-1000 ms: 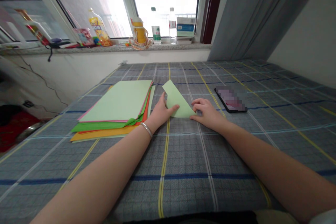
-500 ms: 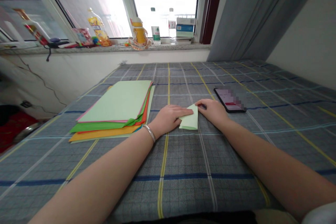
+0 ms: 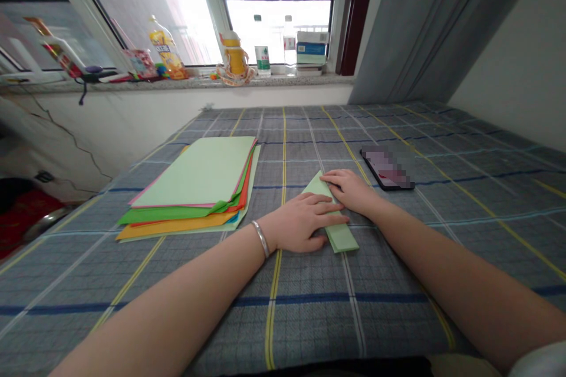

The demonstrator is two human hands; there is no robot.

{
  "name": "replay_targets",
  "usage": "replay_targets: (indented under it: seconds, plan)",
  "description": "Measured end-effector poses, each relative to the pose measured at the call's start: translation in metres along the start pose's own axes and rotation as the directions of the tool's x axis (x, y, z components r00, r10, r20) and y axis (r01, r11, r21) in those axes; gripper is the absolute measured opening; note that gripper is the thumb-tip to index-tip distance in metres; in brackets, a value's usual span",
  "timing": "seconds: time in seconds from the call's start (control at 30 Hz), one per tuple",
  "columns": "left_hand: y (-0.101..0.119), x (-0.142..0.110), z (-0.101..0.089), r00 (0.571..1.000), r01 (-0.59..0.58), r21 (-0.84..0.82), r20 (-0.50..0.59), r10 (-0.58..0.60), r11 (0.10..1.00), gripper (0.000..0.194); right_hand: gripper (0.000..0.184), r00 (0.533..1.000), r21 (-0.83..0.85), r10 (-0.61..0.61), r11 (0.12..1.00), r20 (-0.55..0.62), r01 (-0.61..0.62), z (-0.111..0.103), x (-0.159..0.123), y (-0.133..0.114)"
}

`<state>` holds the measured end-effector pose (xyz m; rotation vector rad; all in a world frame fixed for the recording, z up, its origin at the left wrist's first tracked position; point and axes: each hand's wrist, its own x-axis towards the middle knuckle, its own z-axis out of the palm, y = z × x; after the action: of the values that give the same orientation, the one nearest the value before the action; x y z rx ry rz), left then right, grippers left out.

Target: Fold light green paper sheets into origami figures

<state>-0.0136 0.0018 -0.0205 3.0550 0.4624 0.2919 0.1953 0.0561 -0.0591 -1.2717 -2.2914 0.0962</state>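
Observation:
A folded pale green sheet of paper point(image 3: 342, 238) lies on the plaid cloth, its pointed end facing away from me and its squared end toward me. Across its middle rests my left hand point(image 3: 307, 221), fingers spread and flat, a silver bangle at the wrist. At the far right edge of the paper, my right hand point(image 3: 349, 189) lies with its fingers extended on the sheet near the tip. Part of the paper is hidden beneath both hands.
Left of my hands lies a stack of coloured paper point(image 3: 194, 174), pale green on top. A phone point(image 3: 387, 168) lies beyond my right hand. Bottles, a yellow cup point(image 3: 236, 59) and boxes point(image 3: 312, 47) line the windowsill point(image 3: 292, 80) at the back.
The folded paper has turned, its squared end now nearer me and to the right. My left hand has moved right and nearer, spreading flat; my right fingers have gone from pinching to lying on the paper.

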Motion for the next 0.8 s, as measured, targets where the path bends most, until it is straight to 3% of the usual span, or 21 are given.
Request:
replay_targets:
  seconds: [0.23, 0.33, 0.43, 0.53, 0.8]
  plan:
    - [0.005, 0.004, 0.002, 1.000, 0.005, 0.072, -0.005, -0.005, 0.997, 0.041, 0.036, 0.999, 0.141, 0.036, 0.989, 0.015, -0.038, -0.007, 0.001, -0.002]
    - [0.006, 0.003, 0.003, 0.991, 0.136, 0.157, -0.033, -0.133, 0.978, 0.041, 0.037, 0.997, 0.186, 0.071, 0.980, 0.015, -0.072, -0.008, 0.000, -0.003]
    - [0.005, 0.003, 0.007, 0.948, 0.317, 0.219, -0.086, -0.306, 0.923, 0.040, 0.037, 0.996, 0.217, 0.086, 0.972, 0.016, -0.088, -0.007, -0.002, -0.003]
    - [0.002, 0.002, 0.012, 0.910, 0.415, 0.217, -0.103, -0.402, 0.884, 0.040, 0.037, 0.996, 0.235, 0.091, 0.967, 0.026, -0.095, -0.008, -0.002, -0.004]
    - [-0.013, -0.003, 0.015, 0.904, 0.414, 0.100, 0.069, -0.422, 0.905, 0.063, 0.036, 0.992, 0.293, 0.039, 0.953, 0.120, -0.073, -0.019, -0.008, -0.013]
